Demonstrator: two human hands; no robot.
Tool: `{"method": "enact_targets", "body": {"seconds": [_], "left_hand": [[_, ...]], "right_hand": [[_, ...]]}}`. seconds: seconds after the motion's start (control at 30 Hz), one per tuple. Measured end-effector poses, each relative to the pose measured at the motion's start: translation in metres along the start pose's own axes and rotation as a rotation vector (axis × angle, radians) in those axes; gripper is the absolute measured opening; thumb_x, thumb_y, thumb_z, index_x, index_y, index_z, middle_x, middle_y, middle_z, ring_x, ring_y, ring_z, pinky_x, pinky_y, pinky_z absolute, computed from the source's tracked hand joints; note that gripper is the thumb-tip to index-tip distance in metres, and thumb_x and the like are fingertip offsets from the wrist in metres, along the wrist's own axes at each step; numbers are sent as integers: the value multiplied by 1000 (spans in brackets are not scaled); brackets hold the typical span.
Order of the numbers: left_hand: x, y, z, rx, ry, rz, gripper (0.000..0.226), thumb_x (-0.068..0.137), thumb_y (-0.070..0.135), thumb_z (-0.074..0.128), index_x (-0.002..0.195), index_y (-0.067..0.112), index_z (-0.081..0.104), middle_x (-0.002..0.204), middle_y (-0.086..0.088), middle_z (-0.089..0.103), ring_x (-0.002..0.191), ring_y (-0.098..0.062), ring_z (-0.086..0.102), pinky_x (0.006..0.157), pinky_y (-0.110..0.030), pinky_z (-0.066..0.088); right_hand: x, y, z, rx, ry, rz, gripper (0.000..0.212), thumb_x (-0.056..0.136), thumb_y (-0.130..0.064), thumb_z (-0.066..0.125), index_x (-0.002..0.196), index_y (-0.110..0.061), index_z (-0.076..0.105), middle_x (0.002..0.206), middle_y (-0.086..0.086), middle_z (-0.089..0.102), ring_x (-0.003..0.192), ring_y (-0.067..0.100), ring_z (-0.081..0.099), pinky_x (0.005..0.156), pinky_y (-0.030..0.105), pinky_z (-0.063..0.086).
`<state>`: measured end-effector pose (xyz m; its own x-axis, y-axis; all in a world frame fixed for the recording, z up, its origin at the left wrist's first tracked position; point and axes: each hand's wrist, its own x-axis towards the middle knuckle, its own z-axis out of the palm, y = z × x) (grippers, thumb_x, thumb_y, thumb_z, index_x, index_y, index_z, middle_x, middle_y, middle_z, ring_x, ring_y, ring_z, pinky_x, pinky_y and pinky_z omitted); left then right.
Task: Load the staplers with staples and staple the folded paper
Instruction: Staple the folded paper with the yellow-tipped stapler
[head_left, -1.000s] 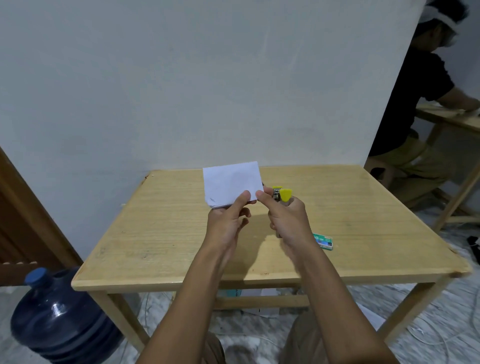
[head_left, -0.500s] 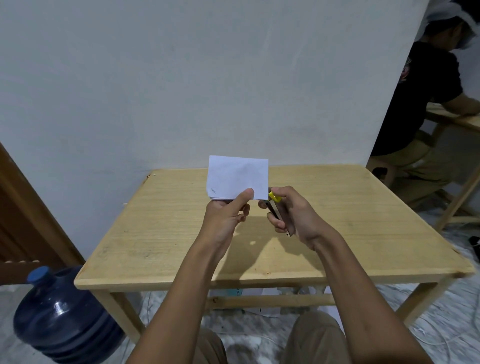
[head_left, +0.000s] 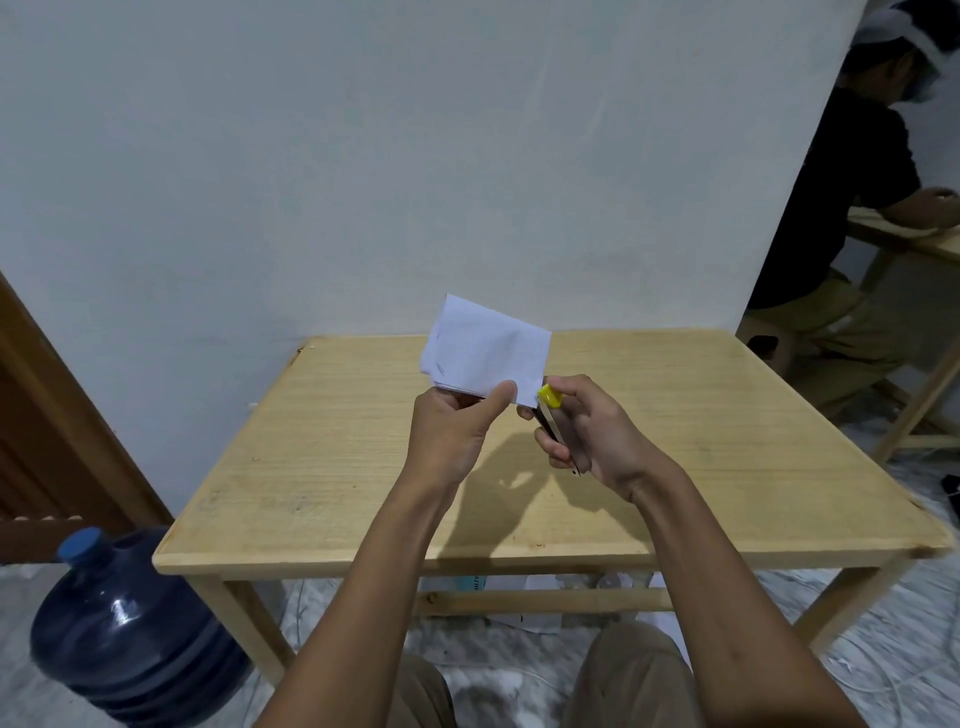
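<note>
Above the wooden table (head_left: 311, 467), pinching the folded paper (head_left: 485, 345) by its near edge in the left hand (head_left: 452, 431) and gripping a yellow-tipped stapler (head_left: 548, 402) in the curled right hand (head_left: 592, 436) at its near right corner. Likely light and floppy; best gripped close beside that corner.

Both forearms (head_left: 363, 597) are bare, and so are the left hand (head_left: 452, 431) and right hand (head_left: 597, 436). Plain khaki trousers (head_left: 628, 680) cover both knees, the cloth lightly creased near the lower edge
</note>
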<state>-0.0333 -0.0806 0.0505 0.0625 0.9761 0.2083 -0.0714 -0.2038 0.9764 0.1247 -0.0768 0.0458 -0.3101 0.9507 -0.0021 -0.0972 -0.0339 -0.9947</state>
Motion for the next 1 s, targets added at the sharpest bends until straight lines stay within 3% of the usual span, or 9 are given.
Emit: {"method": "enact_targets", "body": {"seconds": [0.17,0.3,0.4,0.47,0.73,0.87,1.0], "left_hand": [[-2,-3,4,-23,30,23,27,88,7,69,62,11,64,46,15,55,43,1,47,48,-10,35],[-3,-5,4,-49,46,-11,13,86,17,72,75,9,73,68,6,69,60,-5,54,60,-20,41],[-1,-6,2,-65,49,-46,17,86,21,71,70,23,74,69,3,68,62,-12,48,65,-34,38],[0,-6,2,-83,38,-49,15,87,20,70,73,24,73,68,3,66,59,-11,49,66,-37,37],[4,-8,-3,-148,-21,-40,6,85,21,67,86,20,73,77,-4,67,67,-18,48,65,-37,37],[4,-13,-4,-163,-18,-73,19,80,25,69,94,11,72,80,-6,66,71,-21,45,65,-37,38],[5,-17,-5,-157,-45,-58,15,82,24,67,92,14,71,78,-6,65,73,-24,44,64,-36,38]], "right_hand": [[0,0,4,28,-3,-7,43,82,-46,44,102,-8,48,91,15,43,46,13,33,45,24,31],[0,2,6,9,11,-16,44,85,-51,44,103,-11,47,91,18,37,46,13,32,44,21,31],[-2,4,6,-103,55,-42,48,92,-55,41,95,-8,52,63,17,39,45,14,32,45,22,30],[-4,4,7,-159,95,-79,47,101,-50,37,93,-8,54,50,7,41,45,14,35,44,19,32],[-6,1,15,-230,151,-122,42,103,-49,34,91,-17,58,53,4,44,46,11,38,46,18,31],[-6,1,16,-237,171,-107,45,102,-49,35,94,-12,60,53,2,47,46,9,39,46,16,32],[-6,2,18,-273,155,-110,42,101,-50,37,93,-15,60,51,-2,48,47,8,37,47,17,31]]}}
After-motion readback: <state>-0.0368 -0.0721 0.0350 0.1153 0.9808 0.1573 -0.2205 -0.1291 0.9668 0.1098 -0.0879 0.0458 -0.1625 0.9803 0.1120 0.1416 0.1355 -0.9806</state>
